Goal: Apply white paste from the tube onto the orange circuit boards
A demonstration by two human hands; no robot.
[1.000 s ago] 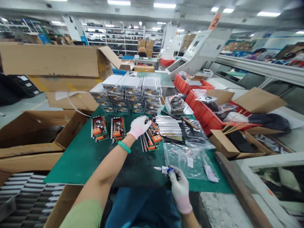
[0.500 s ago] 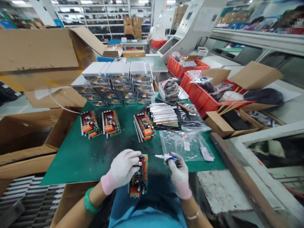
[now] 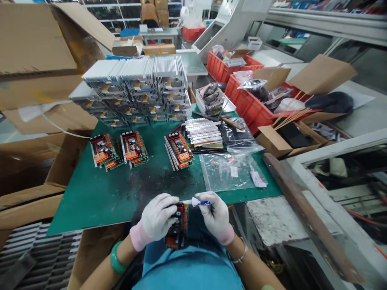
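Note:
My left hand point(image 3: 159, 215), in a white glove with a pink cuff, grips a circuit board point(image 3: 180, 225) with orange terminal blocks at the table's front edge, close to my body. In my gloved right hand point(image 3: 217, 215) is a small tube point(image 3: 200, 202), white and blue with a pale nozzle. Its nozzle points left at the top end of the board; whether the tip touches cannot be made out. Further back lie a stack of boards point(image 3: 179, 151) and two more groups of boards, one in the middle left point(image 3: 133, 147) and one at the far left point(image 3: 104, 151).
Finned metal heatsinks point(image 3: 136, 90) are piled at the back of the green table point(image 3: 121, 201). Right of the boards lie metal strips point(image 3: 204, 133) and a clear plastic bag point(image 3: 229, 171). Red crates point(image 3: 244, 108) and a rusty bar point(image 3: 302, 209) flank the right side; an open carton point(image 3: 27, 161) stands left.
My right hand has brought the tube left to the board's top end. My left hand still grips the board. The whole view has tilted downward.

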